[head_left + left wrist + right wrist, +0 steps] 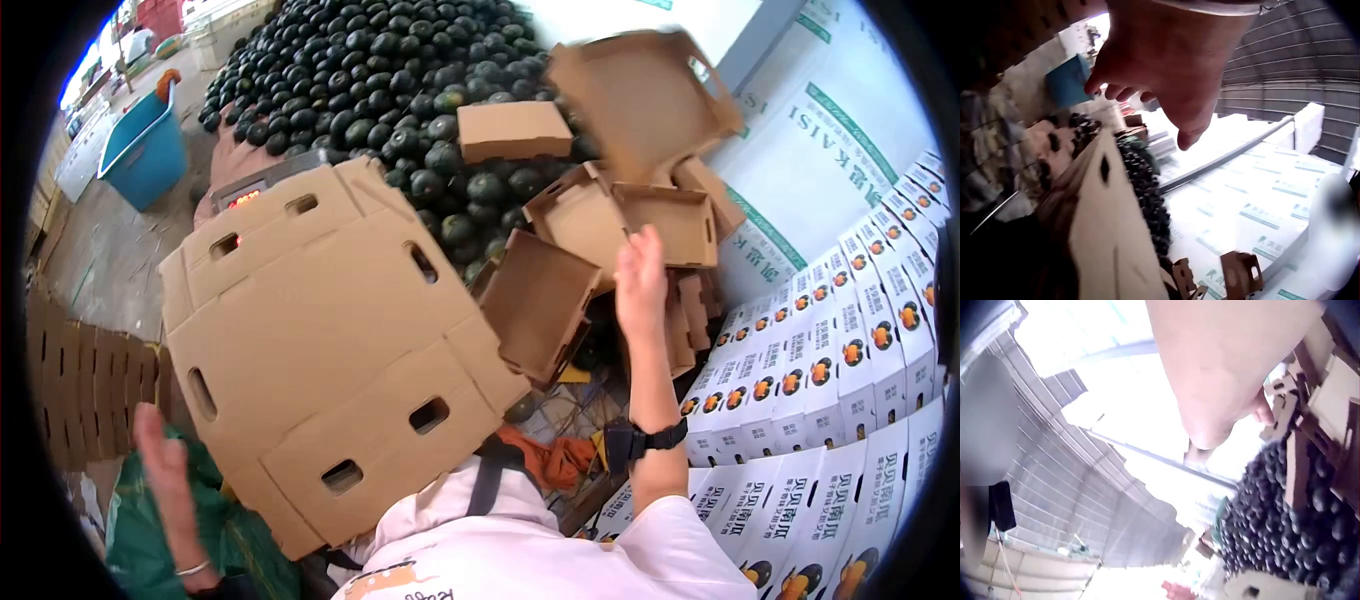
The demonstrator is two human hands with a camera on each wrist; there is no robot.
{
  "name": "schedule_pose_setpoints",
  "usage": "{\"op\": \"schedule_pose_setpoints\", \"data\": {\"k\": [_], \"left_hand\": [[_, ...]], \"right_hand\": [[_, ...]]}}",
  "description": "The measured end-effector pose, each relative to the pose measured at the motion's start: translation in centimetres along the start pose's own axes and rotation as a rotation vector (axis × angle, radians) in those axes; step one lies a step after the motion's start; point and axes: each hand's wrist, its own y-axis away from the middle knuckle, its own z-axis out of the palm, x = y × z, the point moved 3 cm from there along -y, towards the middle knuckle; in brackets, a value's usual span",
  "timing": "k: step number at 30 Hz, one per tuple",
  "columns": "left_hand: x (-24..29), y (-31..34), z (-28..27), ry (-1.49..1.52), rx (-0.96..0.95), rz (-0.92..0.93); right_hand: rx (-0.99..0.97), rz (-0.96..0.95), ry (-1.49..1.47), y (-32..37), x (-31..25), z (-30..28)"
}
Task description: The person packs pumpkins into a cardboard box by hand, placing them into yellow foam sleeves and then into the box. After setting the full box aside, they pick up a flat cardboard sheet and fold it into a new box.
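Observation:
A large brown cardboard sheet (320,320) with several oval slots and fold lines lies in front of the person's body in the head view. The left hand (165,465) is off its left side, fingers extended, holding nothing; the left wrist view also shows this hand (1160,69) with fingers spread apart from the cardboard. Fingers straight, the right hand (640,285) is raised over folded cardboard trays (665,225) and grips nothing. Beyond its fingertips is a motion-blurred cardboard tray (650,105), apart from the hand. An open tray (540,305) tilts beside the sheet.
A big heap of dark green round squash (400,70) fills the back. White printed cartons (820,350) are stacked at the right. At the left are a blue bin (145,150), upright cardboard pieces (90,390) and a green sack (150,530). A scale (265,185) is partly hidden behind the sheet.

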Motion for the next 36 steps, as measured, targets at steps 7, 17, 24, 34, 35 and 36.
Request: {"op": "schedule_pose_setpoints", "data": {"k": [7, 17, 24, 34, 35, 36], "left_hand": [[2.9, 5.2, 8.4, 0.386, -0.016, -0.284], [8.2, 2.3, 12.4, -0.790, -0.434, 0.364], [11.2, 1.8, 6.4, -0.884, -0.624, 0.654], [12.8, 10.6, 4.4, -0.786, -0.436, 0.263], [12.8, 10.0, 5.3, -0.444, -0.276, 0.217], [12.0, 10.2, 6.2, -0.115, -0.116, 0.139]], "right_hand": [[-0.854, 0.120, 0.178, 8.3, -2.3, 14.3], [-0.806, -1.061, 0.373, 12.8, -9.6, 16.8], [-1.080, -1.351, 0.468, 3.8, -11.1, 15.4], [-0.956, -0.904, 0.109, 11.6, -9.4, 8.1], [-0.956, -0.716, 0.001, 12.0, -9.1, 8.0], [-0.934, -0.537, -0.115, 12.6, -8.8, 7.8]]}}
